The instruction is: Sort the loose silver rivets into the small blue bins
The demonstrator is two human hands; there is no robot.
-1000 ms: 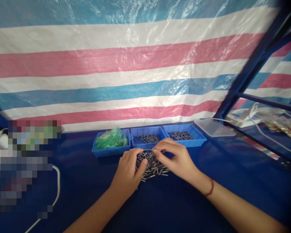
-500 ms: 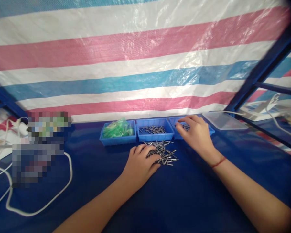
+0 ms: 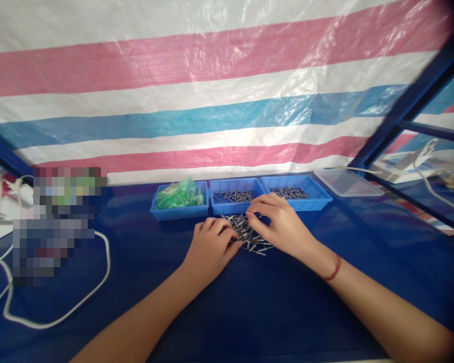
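A loose heap of silver blind rivets (image 3: 245, 229) with thin pins lies on the blue table. My left hand (image 3: 210, 247) rests at the heap's left edge, fingers curled and thumb close to the index finger; what lies between the tips is hidden. Over the right side of the heap is my right hand (image 3: 280, 222), thumb and fingers bent but apart, nothing visible between them. Behind the heap, the middle blue bin (image 3: 234, 207) and the right blue bin (image 3: 312, 202) both contain rivets.
The left blue bin (image 3: 181, 214) holds green plastic packets (image 3: 179, 194). A clear plastic lid (image 3: 348, 182) lies at the back right. White cable (image 3: 108, 262) loops across the table's left side. A striped tarp (image 3: 212, 121) hangs behind, between blue frame posts (image 3: 404, 106).
My right hand has moved from the right bin down and left to the heap, uncovering the rivets in that bin. My left hand stays by the heap, its thumb and index finger closer together.
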